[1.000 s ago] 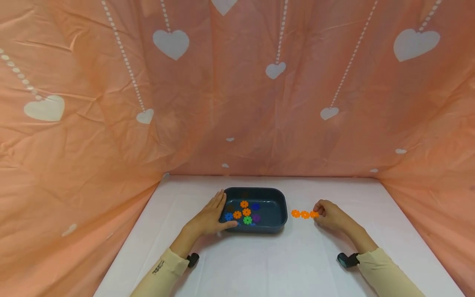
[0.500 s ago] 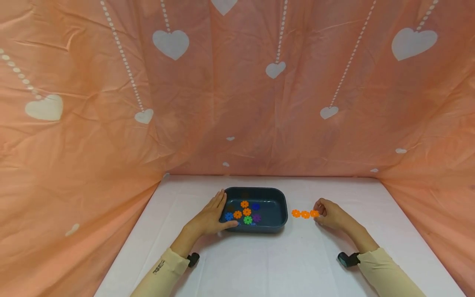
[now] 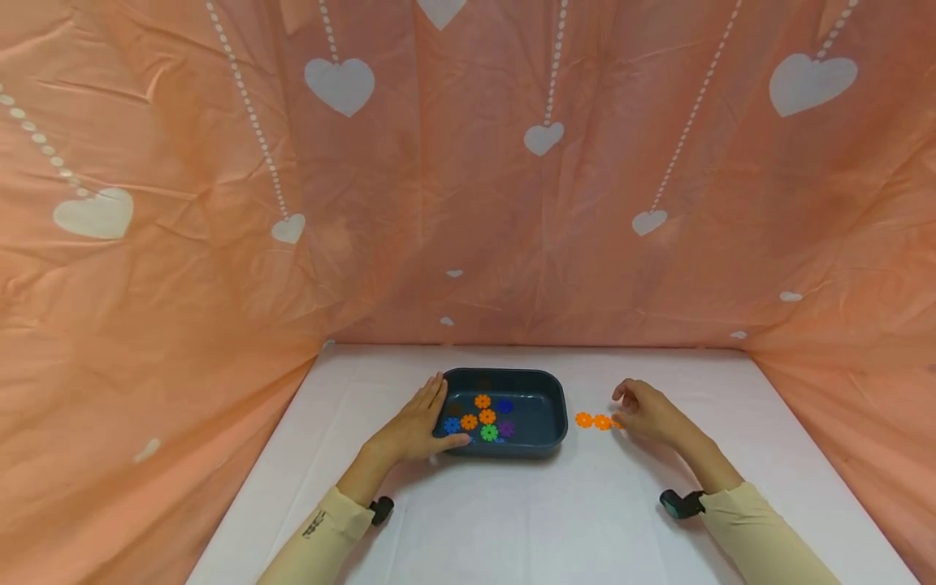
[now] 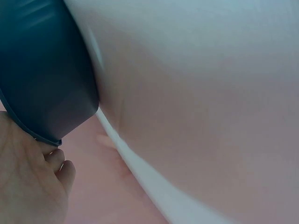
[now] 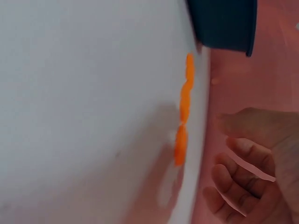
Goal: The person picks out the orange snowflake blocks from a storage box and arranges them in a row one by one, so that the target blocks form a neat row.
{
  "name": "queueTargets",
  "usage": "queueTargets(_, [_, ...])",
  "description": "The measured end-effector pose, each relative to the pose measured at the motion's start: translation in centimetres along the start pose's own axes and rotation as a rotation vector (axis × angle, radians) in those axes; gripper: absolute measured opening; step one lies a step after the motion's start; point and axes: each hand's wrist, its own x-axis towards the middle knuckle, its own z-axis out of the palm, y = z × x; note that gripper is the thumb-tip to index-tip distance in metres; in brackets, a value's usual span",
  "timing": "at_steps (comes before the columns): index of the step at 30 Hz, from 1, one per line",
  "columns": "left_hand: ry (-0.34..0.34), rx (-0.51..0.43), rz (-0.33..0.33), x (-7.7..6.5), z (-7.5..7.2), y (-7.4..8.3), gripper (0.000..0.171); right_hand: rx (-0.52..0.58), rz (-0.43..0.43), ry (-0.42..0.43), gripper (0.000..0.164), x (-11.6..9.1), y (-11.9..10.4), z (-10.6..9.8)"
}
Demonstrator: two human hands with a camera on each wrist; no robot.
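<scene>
My left hand point(image 3: 413, 426) rests on the left end of a dark blue rectangular tray point(image 3: 544, 445), its fingers lying straight along the rim and the thumb over the front corner. Several flower-shaped plastic discs lie inside, among them an orange disc point(image 3: 483, 401), a green disc point(image 3: 489, 432), a blue disc point(image 3: 452, 425) and a purple disc point(image 3: 506, 428). Right of the tray, three orange flower discs point(image 3: 603, 422) form a row on the table. Just above the row's right end hovers my right hand point(image 3: 651, 413), fingers loosely bent and holding nothing; it partly hides the third disc.
A white cloth covers the table point(image 3: 512, 520). Behind it and at both sides hangs an orange curtain point(image 3: 468, 203) with white hearts. A black wrist device point(image 3: 680, 504) sits on the right forearm.
My right hand has let go of the rightmost orange disc and lifted slightly up and left above it. The left hand and tray have stayed in place.
</scene>
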Motion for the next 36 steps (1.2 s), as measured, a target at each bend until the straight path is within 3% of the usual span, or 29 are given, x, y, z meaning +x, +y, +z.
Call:
queueTargets(5, [0.006,0.001,-0.013,0.2,0.2,0.1,0.122,0.019,-0.032,0.029,0.024,1.4,-0.9,0.2])
queueTargets(21, [0.018,0.002,-0.009,0.4,0.2,0.1,0.12,0.031,-0.268,0.067,0.025,4.7,-5.2,2.9])
queueTargets(36, [0.011,0.015,-0.009,0.3,0.1,-0.2,0.121,0.006,-0.311,-0.095,0.024,7.1,-9.3,5.7])
